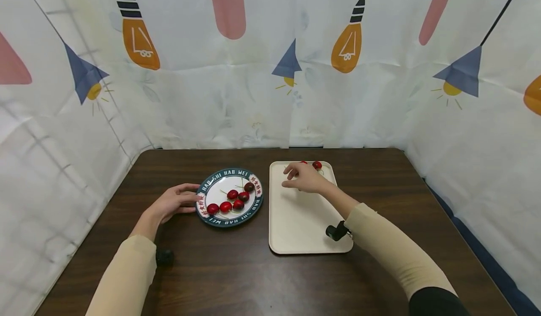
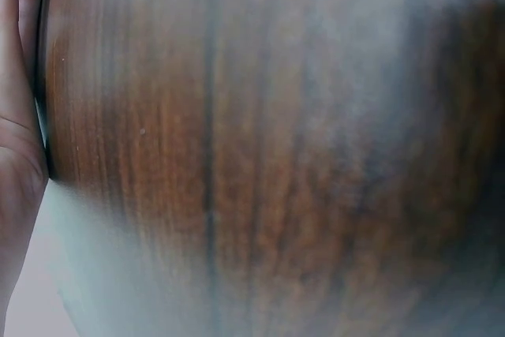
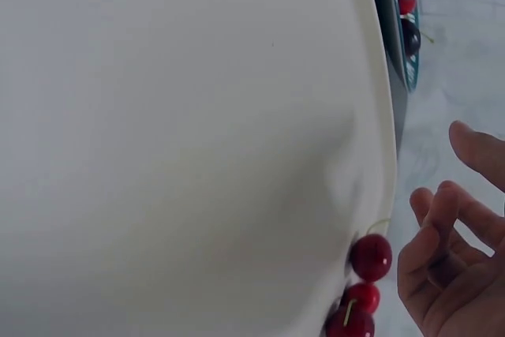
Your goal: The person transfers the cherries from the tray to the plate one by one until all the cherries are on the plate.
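A round plate [image 1: 233, 223] with a dark teal lettered rim bears several red cherries [image 1: 226, 206], some with stems. At its left rim is my left hand [image 1: 172, 202], the fingers reaching out to touch the edge. Over the far part of a cream rectangular tray [image 1: 296, 229] hovers my right hand [image 1: 309, 177], fingers loosely bent with nothing between them. Beyond it, cherries [image 1: 317, 165] lie along the tray's far edge, partly hidden by the hand. In the right wrist view, a dark red cherry [image 3: 371, 257] and others sit by the tray's rim, beside the hand [image 3: 454, 262].
Plate and tray stand side by side on a dark wood-grain table [image 1: 203, 269], with a narrow strip of wood between them. A white curtain [image 1: 190, 104] printed with lamps and bulbs hangs behind and at both sides. Small black cameras [image 1: 336, 231] are on the wrists.
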`<state>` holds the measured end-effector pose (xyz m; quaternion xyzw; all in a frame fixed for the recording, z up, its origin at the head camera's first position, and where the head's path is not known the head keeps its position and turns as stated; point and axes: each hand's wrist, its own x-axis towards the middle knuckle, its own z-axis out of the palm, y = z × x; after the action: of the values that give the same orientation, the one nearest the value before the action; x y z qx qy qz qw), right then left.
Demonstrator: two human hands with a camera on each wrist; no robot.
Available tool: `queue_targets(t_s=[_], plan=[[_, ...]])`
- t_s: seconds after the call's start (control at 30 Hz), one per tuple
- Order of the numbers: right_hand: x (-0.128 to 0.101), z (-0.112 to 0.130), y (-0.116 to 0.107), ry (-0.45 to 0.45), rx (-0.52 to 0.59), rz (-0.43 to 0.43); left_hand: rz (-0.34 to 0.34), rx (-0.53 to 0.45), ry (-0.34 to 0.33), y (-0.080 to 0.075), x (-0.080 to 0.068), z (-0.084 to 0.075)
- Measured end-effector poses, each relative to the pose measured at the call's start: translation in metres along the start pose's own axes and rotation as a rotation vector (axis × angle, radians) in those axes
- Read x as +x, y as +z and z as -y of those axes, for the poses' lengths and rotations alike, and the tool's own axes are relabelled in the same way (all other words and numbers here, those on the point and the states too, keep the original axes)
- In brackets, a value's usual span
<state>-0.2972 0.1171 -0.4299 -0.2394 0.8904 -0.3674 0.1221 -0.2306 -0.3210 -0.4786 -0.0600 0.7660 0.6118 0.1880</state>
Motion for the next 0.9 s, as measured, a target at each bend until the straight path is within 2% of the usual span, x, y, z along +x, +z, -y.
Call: queue_targets(t_s=[0.37, 0.7, 0.9], plan=[[-0.018, -0.023, -0.026, 0.04, 0.04, -0.076, -0.005, -0.004, 0.008, -0.001, -0.001, -0.001], [-0.024, -0.061, -0.051, 0.147, 0.018, -0.153, 0.036, -0.004, 0.026, -0.003, 0.002, -0.002], [-0.025, -0.071, -0.057, 0.202, 0.015, -0.182, 0.037, -0.004, 0.026, -0.001, 0.0, -0.001]])
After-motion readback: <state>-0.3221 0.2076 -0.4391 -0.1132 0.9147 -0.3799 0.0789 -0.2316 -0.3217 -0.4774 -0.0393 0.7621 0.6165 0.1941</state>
